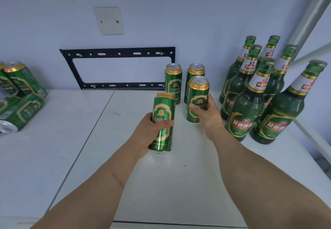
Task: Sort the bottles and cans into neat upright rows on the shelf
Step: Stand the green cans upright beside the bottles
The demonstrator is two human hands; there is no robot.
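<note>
Head view: two bare hands each grip a green beer can on a white shelf (pixel 179 184).
Left hand (pixel 150 130) clasps a can (pixel 163 121) at centre; right hand (pixel 206 110) wraps another (pixel 197 99) at 1 o'clock. Bottles (pixel 249 103) stand at 3 o'clock; toppled cans (pixel 19 96) lie at 9 o'clock.

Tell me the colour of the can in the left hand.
Green with gold trim and a gold-edged emblem; the can in the left hand shows in the head view.

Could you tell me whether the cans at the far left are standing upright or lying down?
Lying down: the cans rest on their sides in a pile, one showing its silver end.
</note>
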